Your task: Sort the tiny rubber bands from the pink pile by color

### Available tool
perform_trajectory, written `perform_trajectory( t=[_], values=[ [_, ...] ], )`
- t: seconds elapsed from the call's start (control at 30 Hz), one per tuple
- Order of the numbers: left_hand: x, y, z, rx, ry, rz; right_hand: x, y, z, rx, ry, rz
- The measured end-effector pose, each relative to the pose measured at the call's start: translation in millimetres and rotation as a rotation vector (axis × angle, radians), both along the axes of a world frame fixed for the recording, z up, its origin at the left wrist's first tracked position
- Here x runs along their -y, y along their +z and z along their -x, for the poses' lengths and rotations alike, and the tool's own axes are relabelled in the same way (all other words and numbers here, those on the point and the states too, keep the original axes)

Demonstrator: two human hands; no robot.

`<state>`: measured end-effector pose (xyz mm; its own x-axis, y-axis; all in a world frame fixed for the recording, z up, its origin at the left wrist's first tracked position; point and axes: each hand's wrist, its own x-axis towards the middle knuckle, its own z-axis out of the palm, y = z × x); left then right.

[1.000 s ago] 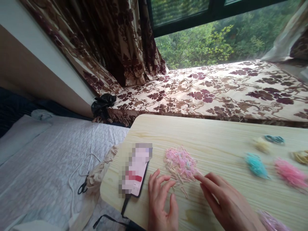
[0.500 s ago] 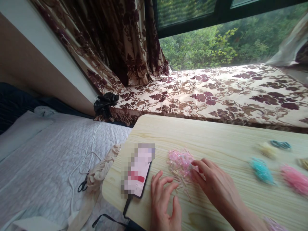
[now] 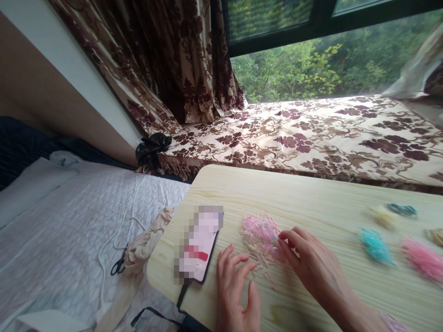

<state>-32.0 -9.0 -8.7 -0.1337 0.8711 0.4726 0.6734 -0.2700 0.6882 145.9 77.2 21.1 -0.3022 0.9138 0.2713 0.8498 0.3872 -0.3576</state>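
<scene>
A loose heap of thin pink and cream strands (image 3: 260, 233) lies on the pale wooden table; their exact kind I cannot make out. My right hand (image 3: 306, 253) is at the heap's right edge, thumb and forefinger pinched together. Whatever is between those fingertips is too small to name. My left hand (image 3: 235, 286) rests just below and left of the heap, its fingers curved and apart, with nothing in them. Some cream strands trail towards its fingertips.
A phone (image 3: 199, 244) with a cable lies left of the heap. To the right are a turquoise bundle (image 3: 375, 246), a pink bundle (image 3: 422, 258), a cream bundle (image 3: 383, 216) and a blue-grey band (image 3: 402, 209). Black-handled scissors (image 3: 118, 266) lie on the bed beside the table (image 3: 270, 184).
My right hand has shifted slightly to the right at the heap's edge, fingers still pinched. My left hand has kept its place.
</scene>
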Motion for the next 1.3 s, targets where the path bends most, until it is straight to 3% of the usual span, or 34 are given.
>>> perform_trajectory(
  t=[0.23,0.47,0.73,0.97,1.17,1.3],
  values=[
    [-0.3,-0.1,-0.4,0.006,-0.007,-0.004,-5.1,0.4,6.5,0.01,0.015,0.009],
    [-0.4,-1.5,-0.6,0.012,-0.009,-0.009,0.7,8.6,-8.6,-0.03,0.015,0.007],
    [1.8,-0.6,0.1,0.023,-0.038,0.046,7.0,14.9,-15.5,-0.134,0.025,0.112],
    [1.2,-0.7,0.2,0.02,-0.034,0.028,11.4,15.6,-17.9,-0.287,0.004,0.093],
    [1.6,1.4,2.6,0.001,-0.056,0.034,14.0,21.4,-16.1,-0.459,-0.017,0.195],
    [1.7,1.6,3.5,-0.005,-0.064,0.032,16.6,28.9,-15.1,-0.624,-0.076,0.363]
  ],
)
